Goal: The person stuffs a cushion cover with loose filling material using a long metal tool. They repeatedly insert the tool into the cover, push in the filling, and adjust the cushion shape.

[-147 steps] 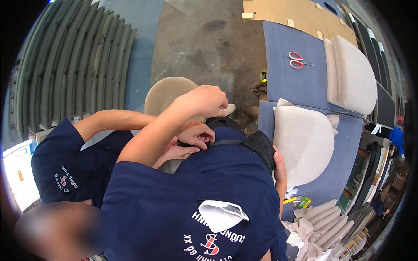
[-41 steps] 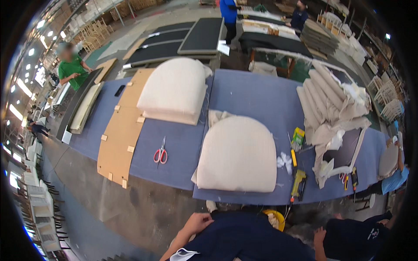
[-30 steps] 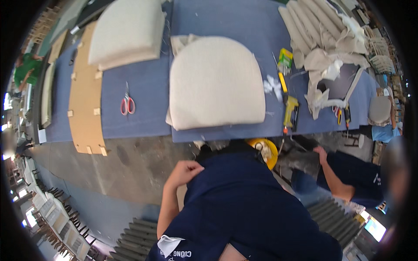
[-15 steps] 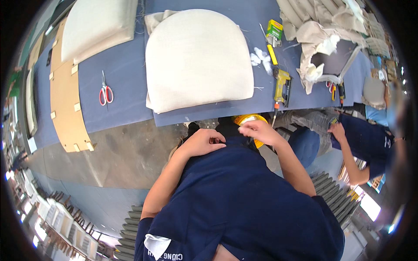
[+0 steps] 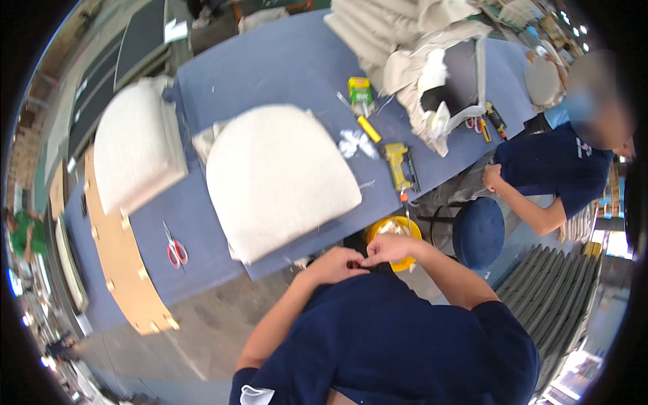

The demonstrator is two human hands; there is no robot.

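Note:
In front of my body, just off the table's near edge, my left hand point(image 5: 336, 264) and my right hand point(image 5: 393, 249) meet at the fingertips. The fingers of both are curled and pressed together. Whatever they may pinch is too small or hidden to name. Beyond them on the table lies a cream upholstered cushion point(image 5: 280, 182) with a rounded far edge. A yellow-green staple gun point(image 5: 398, 167) rests to its right, a hose fitting at its end. Below my right hand's far side stands a yellow bucket point(image 5: 413, 236) with pale scraps in it.
Red-handled scissors point(image 5: 177, 254), a tan board point(image 5: 125, 263) and stacked cushions point(image 5: 135, 148) lie left. A green box point(image 5: 361, 94), yellow cutter point(image 5: 368, 129), white scraps point(image 5: 358, 144) and a fabric-draped frame point(image 5: 466, 74) lie farther off. At right are a co-worker point(image 5: 560, 182) and blue stool point(image 5: 478, 233).
My right hand has moved in to meet my left; they were apart before. The view has turned and shifted, showing more of the table's far side and the co-worker.

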